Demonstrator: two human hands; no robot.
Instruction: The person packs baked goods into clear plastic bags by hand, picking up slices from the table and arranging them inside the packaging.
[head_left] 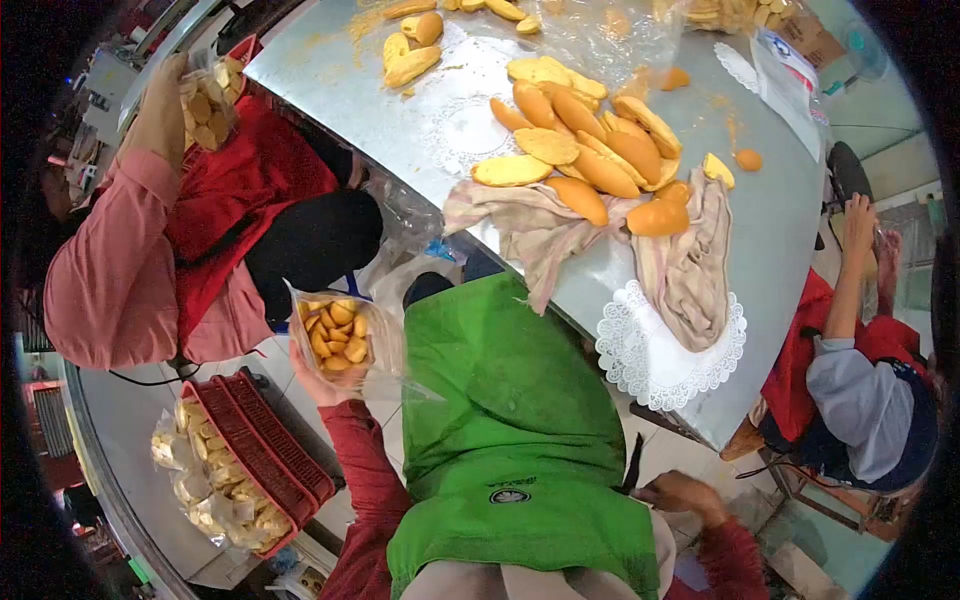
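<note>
From the centre of your view, the clear plastic bag with small orange-brown pieces [340,335] is between eight and nine o'clock. Your left hand [325,386] is half closed around its lower side and supports it. The bag's loose flap spreads toward four o'clock, in front of your green cloth apron [510,400]. Between four and five o'clock, your right hand [685,495] is partly curled beside a black strap [634,463]; I cannot tell if it grips something. The grey metal counter [765,240] has its near edge running from ten to four o'clock, and a crumpled beige striped cloth [690,290] hangs over this edge. Tiled floor [285,405] shows between the bag and the red plastic crate [250,430] at eight o'clock.
</note>
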